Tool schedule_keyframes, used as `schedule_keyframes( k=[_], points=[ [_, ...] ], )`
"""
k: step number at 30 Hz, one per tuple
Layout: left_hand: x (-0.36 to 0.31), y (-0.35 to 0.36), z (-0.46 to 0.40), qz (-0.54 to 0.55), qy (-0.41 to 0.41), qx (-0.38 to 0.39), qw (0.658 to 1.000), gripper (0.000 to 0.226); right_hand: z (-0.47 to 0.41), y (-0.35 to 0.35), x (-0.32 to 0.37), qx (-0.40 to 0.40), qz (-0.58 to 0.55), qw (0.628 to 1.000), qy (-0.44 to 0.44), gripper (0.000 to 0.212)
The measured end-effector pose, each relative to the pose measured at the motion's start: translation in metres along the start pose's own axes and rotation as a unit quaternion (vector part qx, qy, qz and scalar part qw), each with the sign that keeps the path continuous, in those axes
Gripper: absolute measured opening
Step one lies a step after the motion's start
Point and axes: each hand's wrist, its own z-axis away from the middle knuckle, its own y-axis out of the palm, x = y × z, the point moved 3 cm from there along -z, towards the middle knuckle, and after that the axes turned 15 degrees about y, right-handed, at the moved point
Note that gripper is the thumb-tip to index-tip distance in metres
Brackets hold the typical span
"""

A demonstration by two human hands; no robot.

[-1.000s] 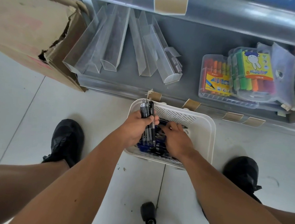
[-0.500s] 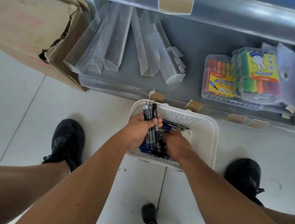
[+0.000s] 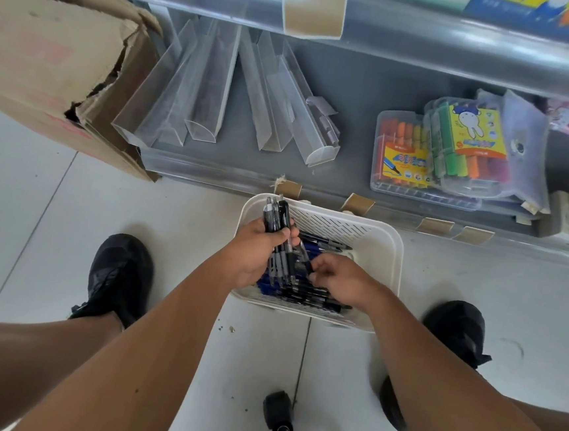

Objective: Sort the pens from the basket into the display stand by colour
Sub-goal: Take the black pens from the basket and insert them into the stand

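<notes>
pens fill your left hand [image 3: 255, 254], a black bunch [image 3: 276, 235] gripped upright over the white basket [image 3: 384, 258]. your right hand [image 3: 339, 278], just beside it, pinches one more black pen [image 3: 306, 260]. loose blue and black pens [image 3: 307, 294] lie in the basket under both hands. beyond them, clear stand troughs [image 3: 208, 88] sit on the shelf.

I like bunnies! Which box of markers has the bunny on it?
The marker pack with the bunny label lies on top, tilted, holding green, orange and pink markers. The clear box under it on the left shows a marker drawing on its yellow label, not a bunny.
</notes>
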Motion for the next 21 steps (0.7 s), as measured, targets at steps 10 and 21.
schedule_keyframes(
  k=[10,21],
  points=[
    [-0.004,-0.001,0.01,-0.001,-0.007,0.01,1.0,0.017,0.034,-0.006,0.01,0.056,-0.14,0.988,-0.034,0.016],
    [-0.009,0.005,0.016,0.022,0.026,0.037,0.999,0.012,0.043,-0.005,0.039,0.01,-0.062,0.992,-0.112,0.011]
  ],
)
